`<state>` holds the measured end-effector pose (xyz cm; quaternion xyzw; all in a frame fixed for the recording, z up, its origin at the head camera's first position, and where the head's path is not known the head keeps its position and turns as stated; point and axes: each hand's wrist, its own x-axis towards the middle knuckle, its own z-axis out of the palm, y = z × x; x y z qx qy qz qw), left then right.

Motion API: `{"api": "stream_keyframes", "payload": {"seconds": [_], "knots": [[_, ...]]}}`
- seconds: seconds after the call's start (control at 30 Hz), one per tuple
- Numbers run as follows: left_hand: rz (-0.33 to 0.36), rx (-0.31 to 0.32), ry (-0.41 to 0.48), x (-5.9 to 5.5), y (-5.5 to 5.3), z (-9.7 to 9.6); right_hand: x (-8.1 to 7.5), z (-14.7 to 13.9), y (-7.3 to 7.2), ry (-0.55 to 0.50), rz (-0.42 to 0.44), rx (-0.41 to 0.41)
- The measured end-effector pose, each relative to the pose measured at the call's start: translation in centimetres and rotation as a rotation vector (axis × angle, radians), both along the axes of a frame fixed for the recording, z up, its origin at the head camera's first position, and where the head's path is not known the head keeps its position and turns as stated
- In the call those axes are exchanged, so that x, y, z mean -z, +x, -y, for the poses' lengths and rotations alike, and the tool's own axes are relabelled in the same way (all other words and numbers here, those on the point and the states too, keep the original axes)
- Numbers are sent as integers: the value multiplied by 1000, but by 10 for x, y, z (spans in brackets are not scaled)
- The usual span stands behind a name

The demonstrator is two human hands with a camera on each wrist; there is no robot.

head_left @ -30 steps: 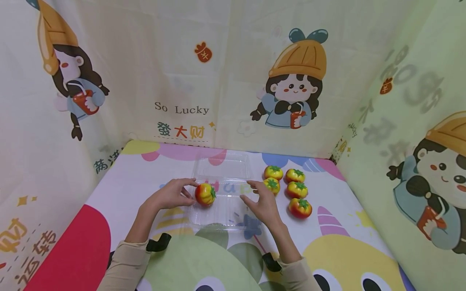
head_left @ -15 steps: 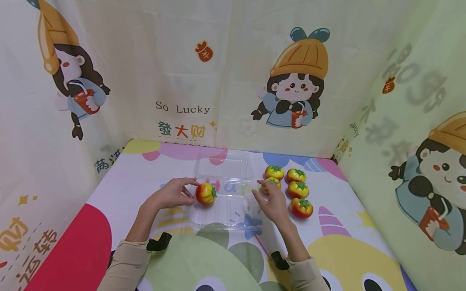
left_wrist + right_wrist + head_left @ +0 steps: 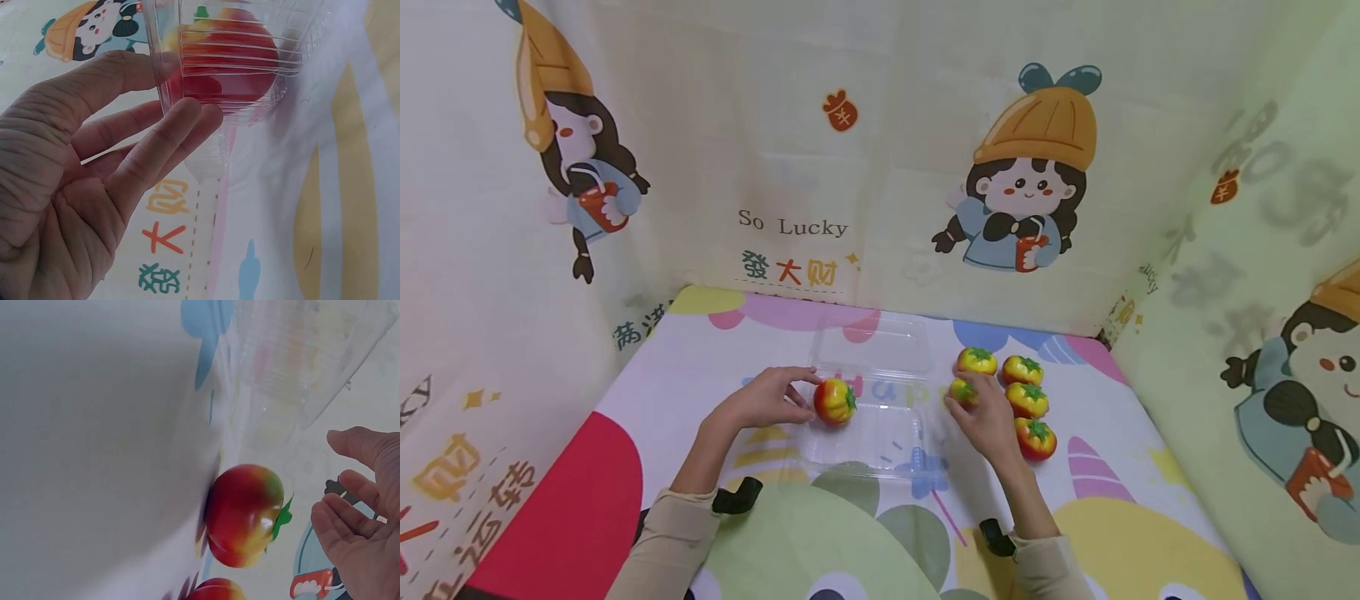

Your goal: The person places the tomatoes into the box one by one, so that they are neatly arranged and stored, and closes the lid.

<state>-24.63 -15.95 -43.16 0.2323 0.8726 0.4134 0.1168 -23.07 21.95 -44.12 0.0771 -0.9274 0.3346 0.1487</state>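
A clear plastic clamshell box [image 3: 876, 437] lies opened on the table, its lid [image 3: 871, 343] folded back. One red-and-yellow tomato-like fruit [image 3: 833, 402] with a green leafy top sits in its left part. My left hand [image 3: 769, 400] pinches the box's left rim, its thumb and fingers on either side of the clear wall [image 3: 164, 81] in the left wrist view. Above the near-left fruit [image 3: 961, 392] of the group on the right, my right hand [image 3: 991, 417] reaches down with spread fingers. The right wrist view has this hand [image 3: 365, 512] apart from a fruit [image 3: 247, 515].
Several more such fruits [image 3: 1027, 400] stand in two rows right of the box. A patterned cloth [image 3: 760, 533] covers the table, and printed curtains [image 3: 887, 167] enclose its back and sides. Black straps [image 3: 739, 496] are on both wrists.
My right hand has moved right, from beside the box to over the near-left fruit. The left hand stays at the box's rim. The head view has turned slightly left.
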Motion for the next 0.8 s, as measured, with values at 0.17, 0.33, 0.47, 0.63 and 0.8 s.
{"api": "stream_keyframes", "payload": {"seconds": [0.17,0.33,0.47,0.63,0.8], "knots": [[8,-1,-4,-1,-1,-3,1,-8,-4,12,17,6],[10,-7,-2,0,0,-2,3,-11,-10,38,45,7],[11,-5,-4,0,0,-3,5,-14,-14,54,70,10],[8,-7,-9,0,0,-5,8,-18,-18,59,113,7],[0,-8,-5,0,0,-4,13,-21,-22,75,138,-6]]}}
